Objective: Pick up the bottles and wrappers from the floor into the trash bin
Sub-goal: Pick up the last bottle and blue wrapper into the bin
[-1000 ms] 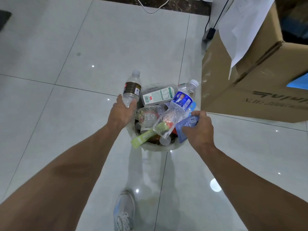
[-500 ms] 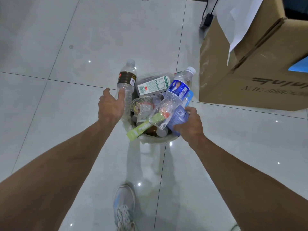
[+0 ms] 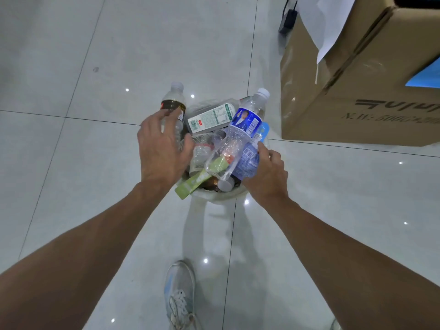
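A small pale trash bin [image 3: 215, 198] stands on the tiled floor, heaped with bottles and wrappers. My left hand [image 3: 162, 148] hovers at its left rim with fingers spread, fingertips touching a clear bottle with a dark label [image 3: 173, 102] that stands upright in the bin. My right hand [image 3: 267, 173] is at the right rim and pinches a blue wrapper [image 3: 247, 163]. A crushed bottle with a blue label [image 3: 247, 117] leans across the heap, beside a white-labelled bottle [image 3: 212, 119]. A green wrapper [image 3: 190, 184] sticks out over the near rim.
A large cardboard box [image 3: 357, 103] stands close to the bin's right, with white paper [image 3: 319, 22] hanging over it and a black power adapter [image 3: 287, 20] behind. My shoe [image 3: 179, 294] is on the tiles just below the bin.
My left hand has loosened its grip on the dark-labelled bottle, fingers now spread, and the bottle stands in the bin. My right hand keeps its hold on the blue wrapper at the rim.
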A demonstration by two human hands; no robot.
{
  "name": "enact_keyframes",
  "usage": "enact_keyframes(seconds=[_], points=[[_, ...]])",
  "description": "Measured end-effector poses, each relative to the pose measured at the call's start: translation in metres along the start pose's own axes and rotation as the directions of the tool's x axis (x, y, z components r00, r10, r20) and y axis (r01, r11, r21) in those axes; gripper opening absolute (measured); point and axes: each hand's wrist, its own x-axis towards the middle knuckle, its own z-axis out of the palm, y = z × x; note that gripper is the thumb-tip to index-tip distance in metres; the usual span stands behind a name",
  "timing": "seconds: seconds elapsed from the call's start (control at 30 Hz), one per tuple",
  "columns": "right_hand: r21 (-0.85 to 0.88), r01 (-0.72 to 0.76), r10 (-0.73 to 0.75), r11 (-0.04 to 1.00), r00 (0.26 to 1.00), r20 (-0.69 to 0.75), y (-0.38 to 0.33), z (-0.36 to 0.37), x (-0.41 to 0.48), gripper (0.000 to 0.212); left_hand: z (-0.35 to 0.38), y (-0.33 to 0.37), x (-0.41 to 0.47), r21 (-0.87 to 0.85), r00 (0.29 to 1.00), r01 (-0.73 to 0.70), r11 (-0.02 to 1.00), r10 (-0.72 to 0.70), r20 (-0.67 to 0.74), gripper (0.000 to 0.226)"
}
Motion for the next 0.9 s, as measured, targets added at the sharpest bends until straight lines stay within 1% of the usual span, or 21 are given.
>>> enact_keyframes(seconds=[0.03, 0.1, 0.2, 0.27, 0.33, 0.43, 0.5, 0.57, 0.67, 0.77, 0.9], points=[[-0.009, 0.006, -0.006, 1.000, 1.000, 0.008, 0.002, -0.003, 0.000, 0.089, 0.000, 0.009, 0.000, 0.046, 0.998, -0.066, 0.997, 0.065, 0.009, 0.050], [-0.004, 0.013, -0.013, 1.000, 1.000, 0.021, 0.007, -0.010, -0.001, 0.086, 0.001, 0.028, 0.000, 0.084, 0.989, -0.134, 0.987, 0.127, 0.075, 0.046], [0.026, 0.003, -0.003, 1.000, 1.000, 0.025, 0.016, -0.024, -0.003, 0.083, 0.008, 0.053, -0.004, 0.118, 0.973, -0.150, 0.982, 0.125, 0.195, 0.041], [0.029, -0.021, 0.019, 0.999, 0.999, 0.043, 0.026, -0.035, -0.005, 0.081, 0.012, 0.069, -0.008, 0.160, 0.961, -0.156, 0.975, 0.113, 0.251, 0.041], [0.021, -0.040, 0.039, 0.999, 0.998, 0.048, 0.040, -0.048, -0.008, 0.079, 0.015, 0.088, -0.010, 0.202, 0.952, -0.176, 0.964, 0.114, 0.284, 0.043], [0.011, -0.067, 0.066, 0.998, 0.998, 0.024, 0.069, -0.073, -0.013, 0.076, 0.022, 0.123, -0.012, 0.245, 0.937, -0.248, 0.937, 0.168, 0.307, 0.041], [0.022, -0.099, 0.099, 0.995, 0.995, 0.008, 0.094, -0.092, -0.017, 0.074, 0.028, 0.156, -0.016, 0.213, 0.927, -0.289, 0.933, 0.217, 0.305, 0.038], [0.038, -0.141, 0.142, 0.989, 0.990, -0.012, 0.123, -0.112, -0.023, 0.068, 0.038, 0.195, -0.022, 0.134, 0.913, -0.315, 0.940, 0.262, 0.313, 0.034], [0.084, -0.202, 0.207, 0.976, 0.977, -0.048, 0.173, -0.140, -0.035, 0.056, 0.062, 0.255, -0.040, 0.034, 0.867, -0.329, 0.944, 0.288, 0.408, 0.031], [0.067, -0.249, 0.254, 0.966, 0.964, -0.080, 0.230, -0.161, -0.048, 0.048, 0.095, 0.308, -0.063, 0.051, 0.818, -0.334, 0.941, 0.263, 0.512, 0.035], [0.063, -0.354, 0.358, 0.933, 0.928, -0.101, 0.309, -0.184, -0.062, 0.044, 0.139, 0.374, -0.096, 0.052, 0.775, -0.328, 0.943, 0.237, 0.586, 0.043]])
